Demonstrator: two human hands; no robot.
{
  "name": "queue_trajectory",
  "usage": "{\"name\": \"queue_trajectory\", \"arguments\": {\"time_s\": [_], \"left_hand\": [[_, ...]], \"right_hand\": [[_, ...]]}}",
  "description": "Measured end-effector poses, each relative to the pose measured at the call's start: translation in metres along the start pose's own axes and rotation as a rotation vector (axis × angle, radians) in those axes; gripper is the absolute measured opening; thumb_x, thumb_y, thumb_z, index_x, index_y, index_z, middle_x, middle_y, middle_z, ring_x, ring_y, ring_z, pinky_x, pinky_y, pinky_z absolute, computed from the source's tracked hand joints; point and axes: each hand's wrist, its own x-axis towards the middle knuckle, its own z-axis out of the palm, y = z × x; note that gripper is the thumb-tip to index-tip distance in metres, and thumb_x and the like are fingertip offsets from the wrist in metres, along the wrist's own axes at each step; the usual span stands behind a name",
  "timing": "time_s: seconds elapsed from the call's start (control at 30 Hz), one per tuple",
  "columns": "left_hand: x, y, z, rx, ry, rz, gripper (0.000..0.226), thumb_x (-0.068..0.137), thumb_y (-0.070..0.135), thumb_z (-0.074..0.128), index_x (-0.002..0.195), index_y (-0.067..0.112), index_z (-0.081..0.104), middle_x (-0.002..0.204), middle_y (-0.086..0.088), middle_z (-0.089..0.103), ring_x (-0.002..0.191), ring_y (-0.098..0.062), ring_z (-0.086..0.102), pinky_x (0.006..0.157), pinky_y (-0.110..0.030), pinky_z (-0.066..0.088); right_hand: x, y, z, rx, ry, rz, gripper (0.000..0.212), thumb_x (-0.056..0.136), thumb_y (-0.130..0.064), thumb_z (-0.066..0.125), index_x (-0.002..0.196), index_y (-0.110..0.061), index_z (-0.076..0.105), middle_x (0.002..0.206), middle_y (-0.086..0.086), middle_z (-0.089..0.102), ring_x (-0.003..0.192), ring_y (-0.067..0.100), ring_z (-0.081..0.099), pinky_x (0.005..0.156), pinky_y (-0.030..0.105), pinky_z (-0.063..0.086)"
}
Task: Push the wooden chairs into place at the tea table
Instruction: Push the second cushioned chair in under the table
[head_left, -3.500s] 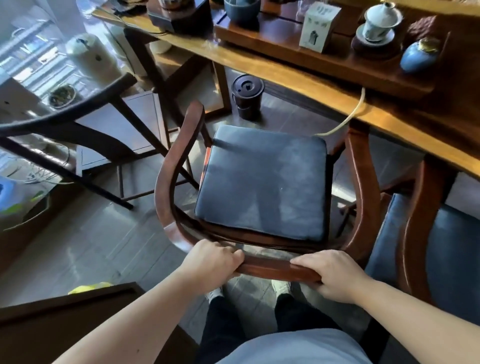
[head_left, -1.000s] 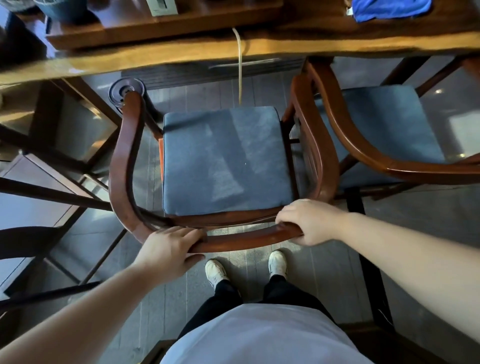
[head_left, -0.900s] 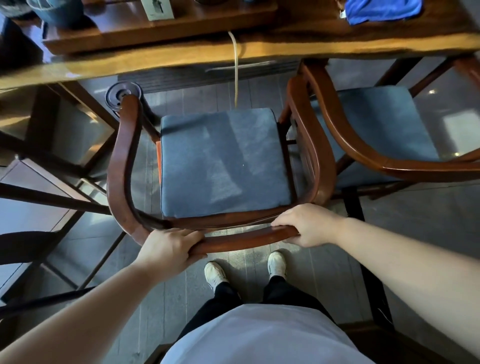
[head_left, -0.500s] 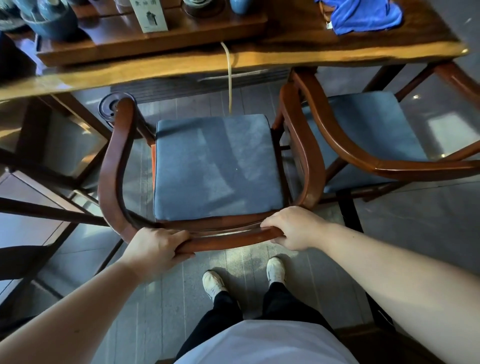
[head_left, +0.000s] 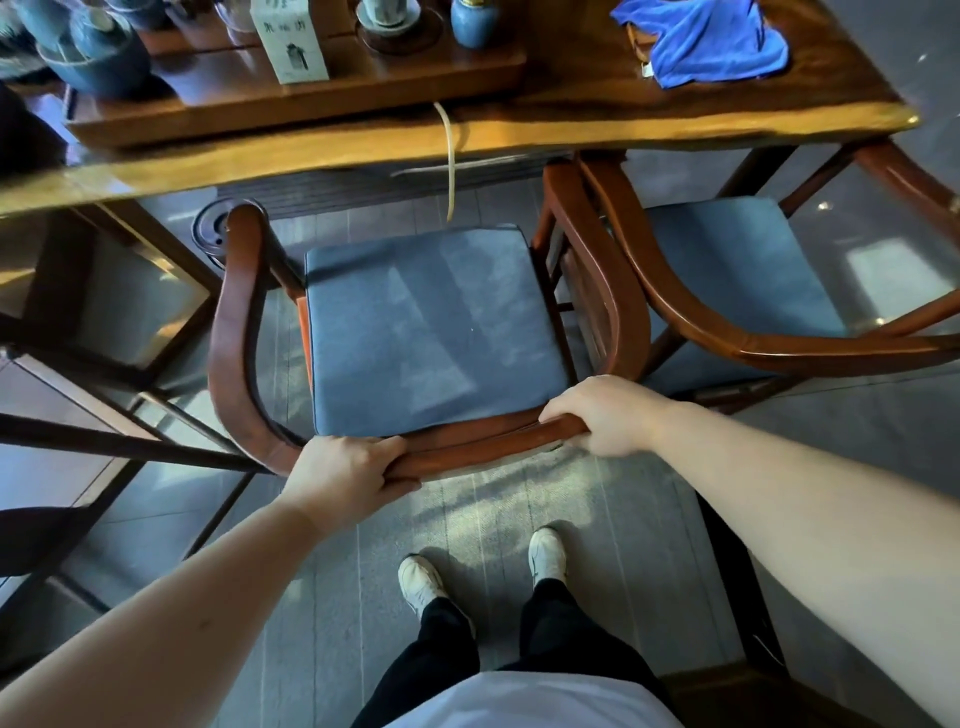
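Observation:
A reddish wooden chair (head_left: 236, 332) with a curved back rail and a blue seat cushion (head_left: 431, 327) stands in front of me, facing the tea table (head_left: 332, 148). My left hand (head_left: 345, 475) grips the back rail at its left part. My right hand (head_left: 605, 413) grips the same rail at its right part. The chair's front edge lies just short of the table's near edge. A second wooden chair (head_left: 691, 317) with a blue cushion stands close on the right, its front tucked under the table.
On the table are a wooden tea tray (head_left: 291, 96) with pots and cups, a white box (head_left: 291, 39) and a blue cloth (head_left: 701, 41). A pale cord (head_left: 451, 156) hangs off the table edge. A dark round bin (head_left: 210, 228) and dark chair frames (head_left: 104, 441) stand left.
The chair, once angled toward the left, now stands square to the table beside the second chair and has slid a little toward the table. Both hands stay on the back rail.

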Motion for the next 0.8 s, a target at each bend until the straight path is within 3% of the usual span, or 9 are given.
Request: {"name": "queue_trajectory", "arguments": {"time_s": [0.1,0.17,0.27,0.37,0.43,0.57,0.7,0.8], "left_hand": [[-0.003,-0.014,-0.002,-0.028,-0.003,-0.010,0.040,0.071,0.060,0.051,0.075,0.021,0.060,0.055,0.008,0.060,0.042,-0.021,0.057,0.039,-0.023,0.039],[-0.003,-0.027,-0.001,-0.037,-0.005,-0.009,0.041,0.071,0.062,0.047,0.079,0.023,0.058,0.056,0.007,0.061,0.042,-0.022,0.057,0.037,-0.026,0.042],[-0.004,-0.042,-0.004,-0.026,-0.021,-0.026,0.044,0.070,0.063,0.048,0.084,0.024,0.062,0.060,0.005,0.065,0.045,-0.023,0.059,0.039,-0.028,0.046],[-0.003,-0.043,-0.003,-0.033,-0.043,-0.075,0.039,0.069,0.058,0.064,0.084,0.022,0.065,0.062,0.004,0.066,0.048,-0.025,0.061,0.042,-0.031,0.049],[0.000,-0.038,-0.001,-0.055,-0.060,-0.112,0.037,0.067,0.056,0.066,0.082,0.022,0.063,0.060,0.002,0.064,0.050,-0.025,0.061,0.044,-0.031,0.048],[0.017,-0.026,0.001,-0.079,-0.101,-0.177,0.037,0.071,0.060,0.061,0.084,0.025,0.063,0.066,0.004,0.066,0.060,-0.026,0.063,0.051,-0.030,0.046],[0.032,-0.012,-0.003,-0.085,-0.136,-0.222,0.032,0.075,0.053,0.070,0.091,0.026,0.063,0.075,0.004,0.068,0.069,-0.027,0.064,0.056,-0.031,0.046],[0.032,-0.015,-0.006,-0.078,-0.189,-0.217,0.034,0.077,0.054,0.067,0.097,0.027,0.062,0.083,0.007,0.068,0.077,-0.024,0.064,0.058,-0.031,0.045]], "right_hand": [[0.005,-0.008,0.003,0.022,0.027,-0.029,0.042,0.084,-0.024,0.070,0.125,-0.027,0.061,0.119,-0.001,0.069,0.111,0.023,0.060,0.092,0.039,0.048],[0.012,-0.014,0.004,0.027,0.038,-0.040,0.042,0.084,-0.027,0.071,0.125,-0.026,0.061,0.119,0.001,0.069,0.111,0.025,0.059,0.092,0.040,0.047],[0.022,-0.020,0.003,0.032,0.022,-0.049,0.044,0.087,-0.029,0.071,0.128,-0.025,0.058,0.124,0.002,0.066,0.114,0.026,0.057,0.093,0.039,0.046],[0.025,-0.020,-0.002,0.026,-0.005,-0.080,0.042,0.089,-0.028,0.069,0.129,-0.026,0.057,0.124,0.000,0.065,0.114,0.023,0.056,0.089,0.033,0.043],[0.025,-0.017,-0.005,0.027,-0.012,-0.067,0.035,0.088,-0.027,0.070,0.122,-0.029,0.062,0.113,-0.003,0.070,0.105,0.019,0.061,0.084,0.032,0.046],[0.027,0.003,-0.014,0.089,-0.043,0.023,0.026,0.082,-0.027,0.068,0.099,-0.046,0.061,0.087,-0.012,0.070,0.073,0.008,0.069,0.063,0.047,0.060],[0.028,0.010,-0.025,0.051,-0.011,0.062,0.028,0.080,-0.027,0.071,0.103,-0.040,0.063,0.090,-0.011,0.071,0.082,0.011,0.066,0.071,0.042,0.057],[0.029,0.011,-0.021,0.112,-0.029,0.089,0.031,0.080,-0.028,0.069,0.103,-0.046,0.060,0.087,-0.012,0.072,0.075,0.007,0.069,0.065,0.042,0.060]]}}
